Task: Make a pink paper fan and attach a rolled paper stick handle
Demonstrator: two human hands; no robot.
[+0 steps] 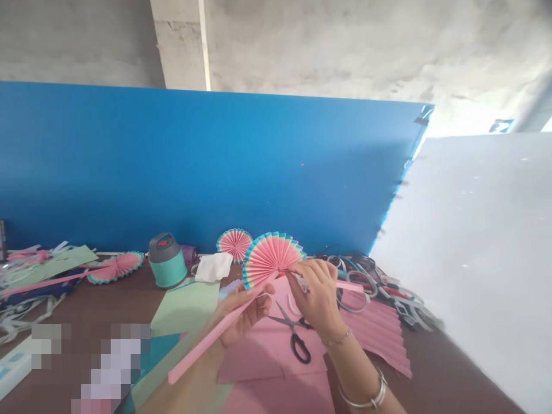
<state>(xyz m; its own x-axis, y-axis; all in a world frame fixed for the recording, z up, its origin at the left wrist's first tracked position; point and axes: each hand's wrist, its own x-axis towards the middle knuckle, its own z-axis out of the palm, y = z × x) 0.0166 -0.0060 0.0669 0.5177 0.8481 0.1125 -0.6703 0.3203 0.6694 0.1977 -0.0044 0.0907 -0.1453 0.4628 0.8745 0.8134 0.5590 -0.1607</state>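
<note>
A pleated paper fan [272, 253], pink with a yellow and blue edge, is spread in an arc between my hands. My left hand [245, 310] grips it from below, near the long pink paper strip [219, 330] that slants down to the left. With thumb and fingertips my right hand [317, 290] pinches the fan at its centre, where the folds meet. Another pink strip [350, 286] sticks out to the right behind that hand. Open scissors [297, 339] with black handles lie on pink paper [254, 359] below.
Behind stand a round paper fan [235, 244] and a teal container with grey lid [168, 267]. A white tissue [213, 267] lies beside it. At left is another fan [116, 267]; at right, corrugated pink paper [379, 330] and tangled cables [366, 282]. A blue panel [207, 167] rises behind.
</note>
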